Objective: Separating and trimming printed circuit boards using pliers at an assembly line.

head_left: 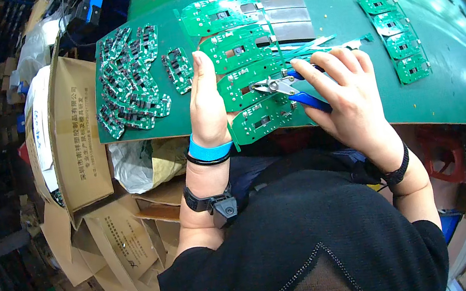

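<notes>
Cutting pliers [308, 99] with blue handles are in my right hand [351, 88], its fingers and thumb round the handles. Their metal jaws rest over the third board in a panel of green circuit boards [247, 77], near its right edge. Upright at the left edge of this panel is my left hand [206, 98], seen edge-on with the thumb stretched out. Its other fingers are hidden, so I cannot tell whether it grips the panel. A single small circuit board [178, 71] lies just left of the left hand. Thin green offcut strips [311, 46] lie beyond the pliers.
Several small boards form a heap [130, 79] at the table's left end. Another board panel [394, 37] lies on the right of the green table [338, 3]. Dark grey flat pieces [286, 17] are at the back. Open cardboard boxes [80, 132] stand left of the table.
</notes>
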Demonstrator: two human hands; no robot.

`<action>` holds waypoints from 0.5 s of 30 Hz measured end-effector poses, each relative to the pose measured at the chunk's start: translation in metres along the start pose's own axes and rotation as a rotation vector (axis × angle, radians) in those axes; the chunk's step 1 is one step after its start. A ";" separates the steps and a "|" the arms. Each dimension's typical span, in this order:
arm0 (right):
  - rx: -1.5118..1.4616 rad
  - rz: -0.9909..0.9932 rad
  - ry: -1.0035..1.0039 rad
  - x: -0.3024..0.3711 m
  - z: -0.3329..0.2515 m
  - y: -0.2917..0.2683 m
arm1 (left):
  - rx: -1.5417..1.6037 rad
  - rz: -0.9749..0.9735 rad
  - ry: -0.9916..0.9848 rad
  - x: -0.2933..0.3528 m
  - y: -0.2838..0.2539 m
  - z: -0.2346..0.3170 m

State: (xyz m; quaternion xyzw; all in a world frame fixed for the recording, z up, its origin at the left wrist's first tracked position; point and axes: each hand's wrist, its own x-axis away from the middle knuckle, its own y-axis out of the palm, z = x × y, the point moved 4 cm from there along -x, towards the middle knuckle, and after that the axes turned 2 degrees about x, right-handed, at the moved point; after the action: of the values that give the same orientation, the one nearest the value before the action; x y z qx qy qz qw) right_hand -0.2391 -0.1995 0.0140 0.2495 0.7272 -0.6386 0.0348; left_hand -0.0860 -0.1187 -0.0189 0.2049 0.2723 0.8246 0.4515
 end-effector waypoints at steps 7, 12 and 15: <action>-0.016 -0.019 -0.015 0.000 0.001 0.004 | 0.014 0.027 0.006 -0.001 -0.002 0.000; -0.090 0.111 0.026 -0.001 0.008 -0.002 | 0.093 0.028 -0.048 0.002 -0.012 0.001; -0.118 0.191 0.090 0.001 0.021 -0.007 | 0.277 -0.057 -0.153 0.003 -0.021 0.000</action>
State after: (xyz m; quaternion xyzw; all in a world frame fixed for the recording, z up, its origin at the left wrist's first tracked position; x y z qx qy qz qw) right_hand -0.2484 -0.2199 0.0162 0.3436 0.7372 -0.5766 0.0772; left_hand -0.0750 -0.1067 -0.0320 0.3197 0.3537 0.7481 0.4615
